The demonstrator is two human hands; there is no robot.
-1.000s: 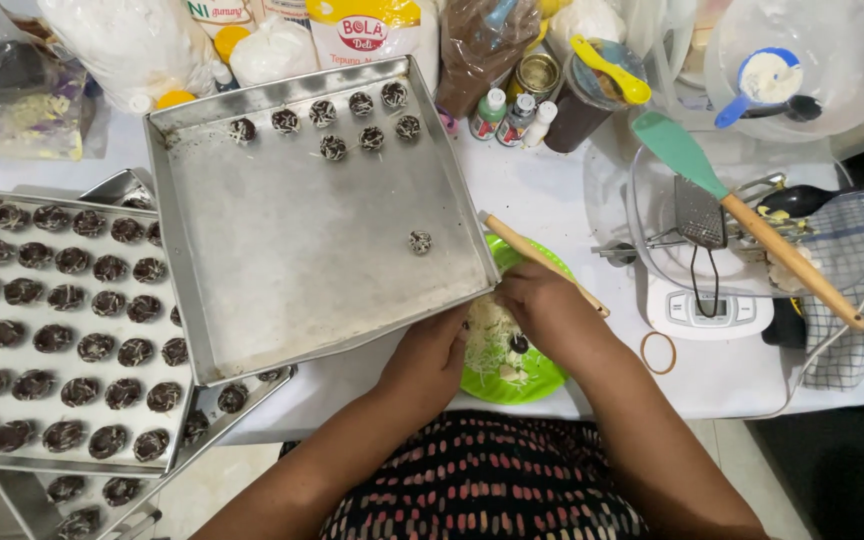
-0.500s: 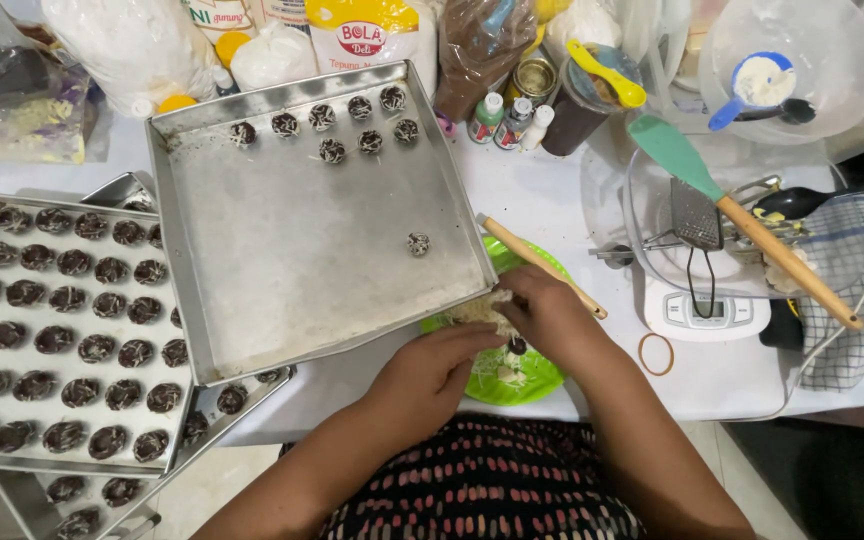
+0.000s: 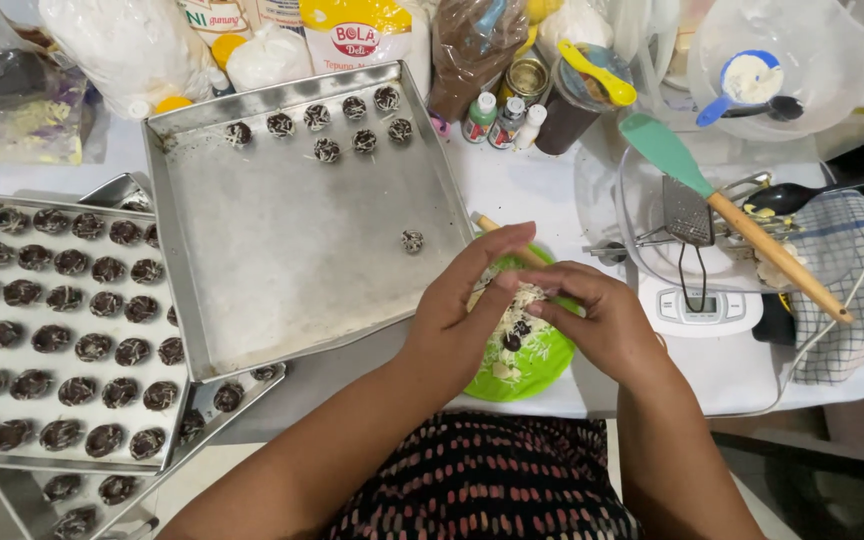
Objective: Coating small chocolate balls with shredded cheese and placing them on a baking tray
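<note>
While cupped together over the green plate (image 3: 527, 375) of grated cheese (image 3: 522, 335), left hand (image 3: 462, 310) and right hand (image 3: 602, 325) half-closed, contents hidden; square tray (image 3: 292, 260) just left for coated balls (image 3: 412, 241).

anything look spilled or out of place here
Yes. White shreds are scattered across the big metal tray, mostly near the coated balls at its far edge. One coated ball sits alone mid-tray, away from the rows. That tray also rests tilted, overlapping the stacked full trays on the left.
</note>
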